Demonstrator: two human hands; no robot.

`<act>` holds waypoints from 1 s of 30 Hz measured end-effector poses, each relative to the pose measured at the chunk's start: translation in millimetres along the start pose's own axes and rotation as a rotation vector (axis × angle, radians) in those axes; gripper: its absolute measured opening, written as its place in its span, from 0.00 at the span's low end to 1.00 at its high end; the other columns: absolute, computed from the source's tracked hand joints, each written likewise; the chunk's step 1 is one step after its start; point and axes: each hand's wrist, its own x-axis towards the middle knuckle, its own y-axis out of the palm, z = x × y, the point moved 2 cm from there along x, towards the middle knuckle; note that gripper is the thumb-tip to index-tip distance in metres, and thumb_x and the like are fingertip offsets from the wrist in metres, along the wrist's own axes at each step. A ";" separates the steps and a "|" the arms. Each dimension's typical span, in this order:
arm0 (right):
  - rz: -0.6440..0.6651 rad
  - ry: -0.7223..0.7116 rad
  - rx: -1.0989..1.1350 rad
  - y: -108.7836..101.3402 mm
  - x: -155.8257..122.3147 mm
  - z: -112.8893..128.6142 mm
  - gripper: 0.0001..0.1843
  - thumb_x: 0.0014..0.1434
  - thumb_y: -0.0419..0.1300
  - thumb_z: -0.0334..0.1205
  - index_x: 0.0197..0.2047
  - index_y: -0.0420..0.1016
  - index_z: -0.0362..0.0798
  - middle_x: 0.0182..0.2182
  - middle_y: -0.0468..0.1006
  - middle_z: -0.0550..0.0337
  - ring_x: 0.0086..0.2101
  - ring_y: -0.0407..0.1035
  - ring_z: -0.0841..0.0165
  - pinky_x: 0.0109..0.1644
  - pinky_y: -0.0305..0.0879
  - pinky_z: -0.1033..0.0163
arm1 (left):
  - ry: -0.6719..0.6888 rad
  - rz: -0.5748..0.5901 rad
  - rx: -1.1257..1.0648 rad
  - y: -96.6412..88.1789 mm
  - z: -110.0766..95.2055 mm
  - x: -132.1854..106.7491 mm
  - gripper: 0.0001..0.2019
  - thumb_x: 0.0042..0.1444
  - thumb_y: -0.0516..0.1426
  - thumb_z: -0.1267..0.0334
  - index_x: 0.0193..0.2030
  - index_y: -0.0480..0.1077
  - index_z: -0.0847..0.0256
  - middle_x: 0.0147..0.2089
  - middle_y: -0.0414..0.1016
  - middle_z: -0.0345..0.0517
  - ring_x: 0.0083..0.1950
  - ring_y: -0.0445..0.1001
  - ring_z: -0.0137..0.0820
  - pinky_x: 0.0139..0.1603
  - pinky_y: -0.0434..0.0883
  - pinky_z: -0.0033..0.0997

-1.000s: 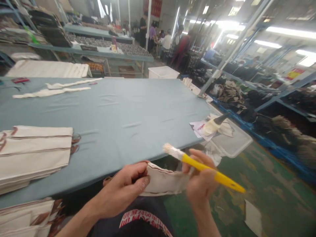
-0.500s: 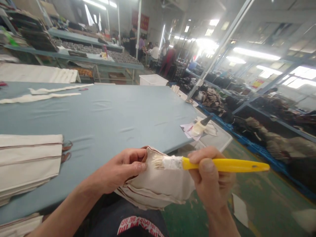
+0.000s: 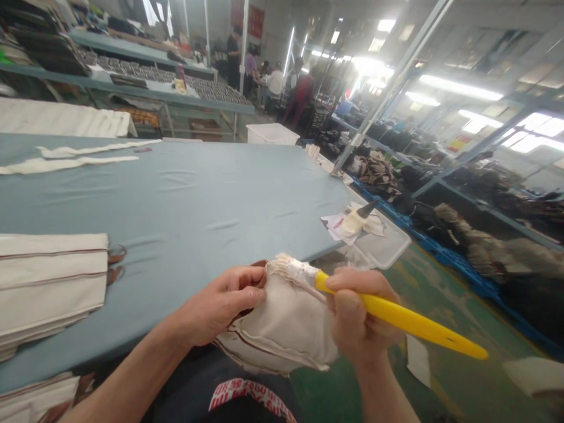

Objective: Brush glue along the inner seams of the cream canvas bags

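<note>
My left hand pinches the upper left edge of a cream fabric piece with dark brown trim, holding it in front of my body just off the table's near edge. In my right hand is a paintbrush with a yellow handle and a whitened ferrule. Its pale bristles touch the top edge of the fabric piece, close to my left fingers. The handle slants down to the right. Part of the brown trim is hidden behind my left fingers.
A blue-covered table spreads ahead. A stack of cream fabric pieces lies on the left. A glue-like bottle with a dark tip rests by a translucent plastic bin on the right. Several people stand far back.
The brush has swung from lying level over the fabric to slanting, with its bristles now at the top edge and its handle end lower. My left hand keeps its hold.
</note>
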 end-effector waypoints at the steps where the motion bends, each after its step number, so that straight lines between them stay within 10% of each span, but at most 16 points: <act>1: 0.016 -0.031 0.013 1.6 3.4 1.6 0.11 0.73 0.58 0.45 0.39 0.78 0.53 0.27 0.81 0.61 0.26 0.78 0.65 0.33 0.76 0.61 | -0.002 -0.003 0.005 0.3 -0.2 1.0 0.11 0.51 0.65 0.60 0.39 0.80 0.65 0.33 0.77 0.41 0.34 0.72 0.28 0.34 0.68 0.23; 7: -0.006 -0.165 0.012 5.4 23.4 6.6 0.07 0.68 0.62 0.33 0.39 0.77 0.54 0.27 0.83 0.66 0.26 0.79 0.70 0.35 0.76 0.68 | -0.015 0.014 -0.004 -1.8 0.4 11.1 0.13 0.52 0.65 0.60 0.42 0.80 0.64 0.33 0.77 0.41 0.36 0.74 0.30 0.37 0.69 0.24; 30: 0.092 -0.099 0.006 1.6 32.7 -24.1 0.07 0.71 0.61 0.37 0.39 0.78 0.54 0.28 0.85 0.64 0.27 0.80 0.69 0.34 0.76 0.65 | -0.014 0.008 0.021 5.8 4.6 40.6 0.09 0.56 0.62 0.61 0.40 0.77 0.63 0.33 0.75 0.41 0.34 0.71 0.30 0.37 0.68 0.27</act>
